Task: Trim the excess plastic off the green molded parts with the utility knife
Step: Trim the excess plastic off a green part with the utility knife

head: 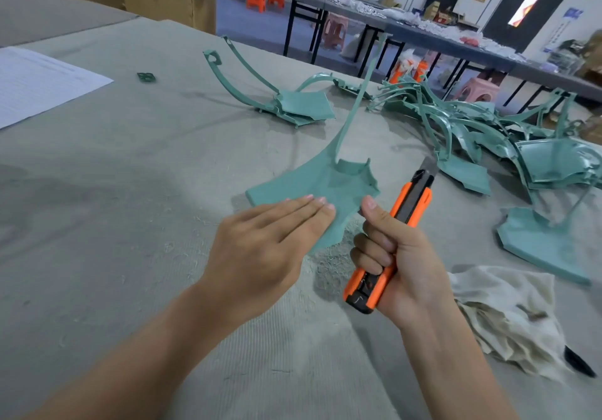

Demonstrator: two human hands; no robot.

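Note:
A green molded part [325, 178] with a flat plate and a long thin arm rising toward the back sits in front of me, its plate tilted above the grey cloth. My left hand [264, 243] holds the plate's near edge, straight fingers lying flat on top of it. My right hand [394, 256] grips an orange and black utility knife [395, 234], thumb up along the handle, blade out and pointing up and away just right of the part. Fine green shavings [332, 263] lie under the part.
A heap of green molded parts [488, 133] covers the right of the table [130, 191]. One part [286, 103] lies apart at the back centre, another [537, 243] at the right. A crumpled rag [508, 315] lies near my right wrist. White paper [39, 84] lies far left.

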